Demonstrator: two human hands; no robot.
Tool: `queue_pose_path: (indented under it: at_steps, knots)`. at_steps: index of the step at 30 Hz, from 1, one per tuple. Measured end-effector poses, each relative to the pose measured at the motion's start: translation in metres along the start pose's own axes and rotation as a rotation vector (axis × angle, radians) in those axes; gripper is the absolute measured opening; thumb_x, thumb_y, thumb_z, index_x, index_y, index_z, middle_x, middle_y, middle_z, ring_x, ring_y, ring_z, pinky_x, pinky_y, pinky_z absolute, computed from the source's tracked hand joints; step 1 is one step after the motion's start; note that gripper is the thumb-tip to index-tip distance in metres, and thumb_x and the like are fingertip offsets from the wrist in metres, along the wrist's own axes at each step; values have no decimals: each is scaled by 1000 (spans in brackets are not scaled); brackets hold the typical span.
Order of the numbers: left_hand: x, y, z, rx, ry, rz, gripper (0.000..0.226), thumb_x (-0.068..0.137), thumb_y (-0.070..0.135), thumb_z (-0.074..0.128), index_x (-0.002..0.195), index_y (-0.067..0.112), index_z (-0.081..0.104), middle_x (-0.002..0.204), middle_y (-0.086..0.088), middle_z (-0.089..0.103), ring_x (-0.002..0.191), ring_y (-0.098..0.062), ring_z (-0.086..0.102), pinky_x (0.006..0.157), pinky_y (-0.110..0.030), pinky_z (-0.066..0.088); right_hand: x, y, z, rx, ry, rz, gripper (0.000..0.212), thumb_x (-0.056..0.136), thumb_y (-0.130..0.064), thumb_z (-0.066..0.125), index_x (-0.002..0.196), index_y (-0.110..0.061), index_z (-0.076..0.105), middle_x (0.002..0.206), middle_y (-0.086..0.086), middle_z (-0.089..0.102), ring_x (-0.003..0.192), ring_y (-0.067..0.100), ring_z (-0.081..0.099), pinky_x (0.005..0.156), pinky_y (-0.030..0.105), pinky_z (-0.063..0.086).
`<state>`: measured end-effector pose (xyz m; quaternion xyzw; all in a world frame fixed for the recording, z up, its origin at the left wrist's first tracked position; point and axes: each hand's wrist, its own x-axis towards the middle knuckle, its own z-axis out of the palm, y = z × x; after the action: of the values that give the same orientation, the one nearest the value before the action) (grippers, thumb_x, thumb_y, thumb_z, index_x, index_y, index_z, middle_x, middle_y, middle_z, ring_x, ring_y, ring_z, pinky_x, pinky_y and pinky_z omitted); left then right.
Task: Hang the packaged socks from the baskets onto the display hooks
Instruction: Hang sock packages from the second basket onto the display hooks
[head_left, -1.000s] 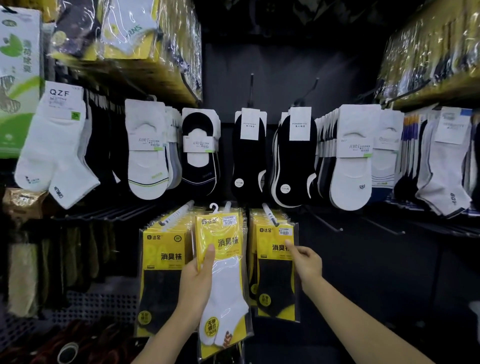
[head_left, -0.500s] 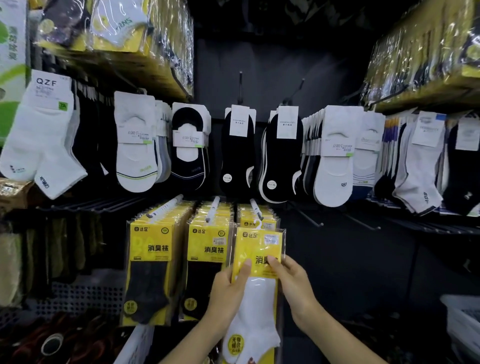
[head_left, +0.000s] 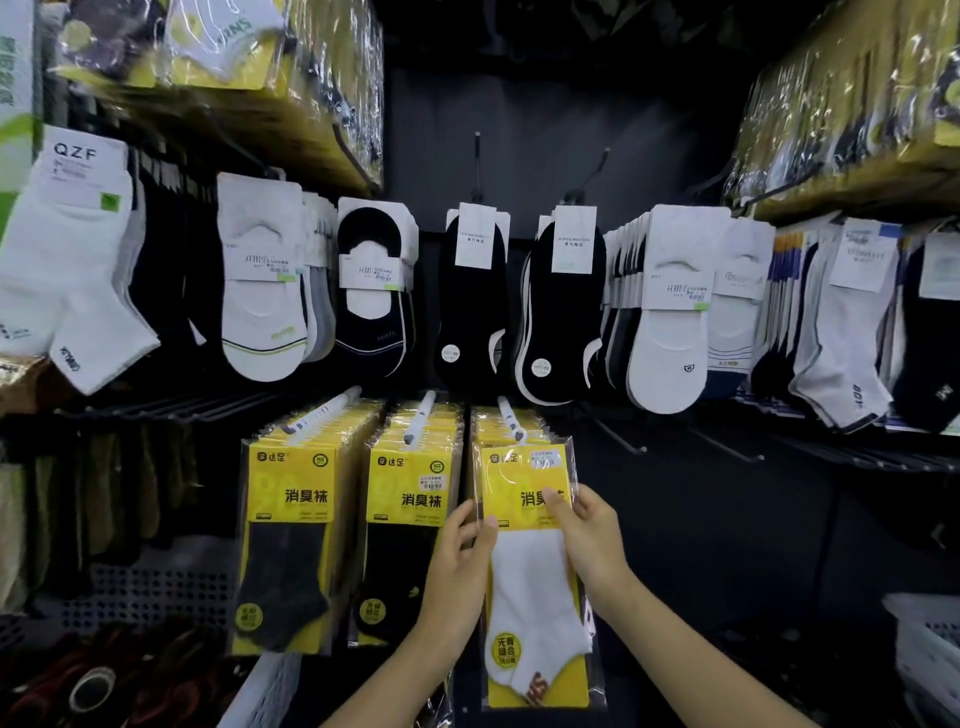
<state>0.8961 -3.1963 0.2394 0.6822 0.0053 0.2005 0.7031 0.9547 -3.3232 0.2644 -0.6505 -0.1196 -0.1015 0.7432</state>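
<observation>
Left hand (head_left: 457, 566) and right hand (head_left: 592, 540) each pinched a side edge of the white-sock packet (head_left: 530, 587). The packet's top stood at the tip of the rightmost hook (head_left: 511, 418), in front of the stacked yellow packets (head_left: 291, 519). Unpackaged socks (head_left: 670, 312) hung beyond.

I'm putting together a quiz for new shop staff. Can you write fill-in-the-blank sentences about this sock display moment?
1. The left hand and right hand grip a pack holding a ___ sock.
2. The pack's top is at the tip of the ___ of the three white hooks in the lower row.
3. The pack's printed card is ___.
Missing words: white; rightmost; yellow.
</observation>
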Motion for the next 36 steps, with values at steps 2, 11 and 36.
queue_pose_path:
  at_steps: [2,11,36]
  knots:
    - [6,-4,-1,13,18,7,50,94,41,49,140,29,36,122,11,50,93,11,47,74,-13,40,7,5,6,-13,13,26,11,93,-12,59,95,-4,66,87,8,73,74,13,70,61,20,55]
    - [44,-25,10,150,57,54,57,95,35,51,147,23,28,142,4,44,117,-6,50,94,-24,47,43,30,16,-3,123,173,18,88,-22,67,80,-6,65,84,10,69,80,20,63,73,29,51]
    - [-238,-257,51,345,-486,-554,53,95,33,52,143,16,35,143,-2,46,127,-16,47,102,-31,41,-234,168,-232,-689,-11,863,22,90,-14,64,70,-10,55,69,2,50,68,12,47,65,26,36]
